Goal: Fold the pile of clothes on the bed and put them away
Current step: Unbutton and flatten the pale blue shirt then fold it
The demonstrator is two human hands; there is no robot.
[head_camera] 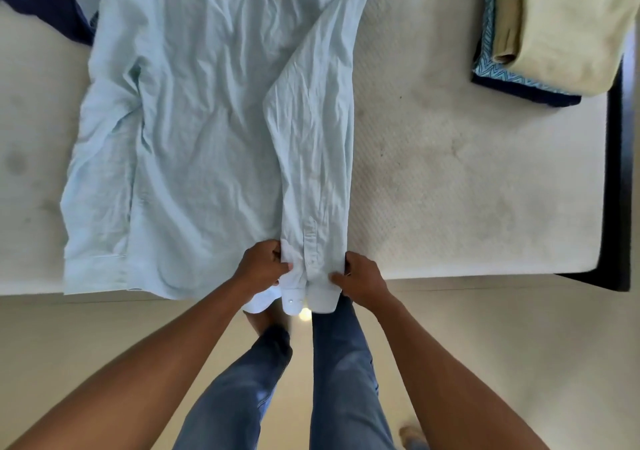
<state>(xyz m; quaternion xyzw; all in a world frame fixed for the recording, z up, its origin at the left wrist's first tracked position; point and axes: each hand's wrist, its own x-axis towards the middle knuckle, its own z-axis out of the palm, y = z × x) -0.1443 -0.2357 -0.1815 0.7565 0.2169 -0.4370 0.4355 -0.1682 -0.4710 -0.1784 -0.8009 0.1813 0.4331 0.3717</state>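
Observation:
A pale blue long-sleeved shirt (194,131) lies spread flat on the white mattress (450,190), back up, collar end far from me. Its right sleeve (311,159) is folded down over the body, and the buttoned cuff hangs past the bed's near edge. My left hand (261,265) pinches the cuff's left side. My right hand (362,278) grips the cuff's right side. The other sleeve lies along the shirt's left edge.
A stack of folded clothes (554,27) sits at the far right of the bed: pale yellow on top, tan and blue-patterned pieces under it. A dark navy garment (45,10) lies at the far left. Beige floor and my jeans-clad legs are below.

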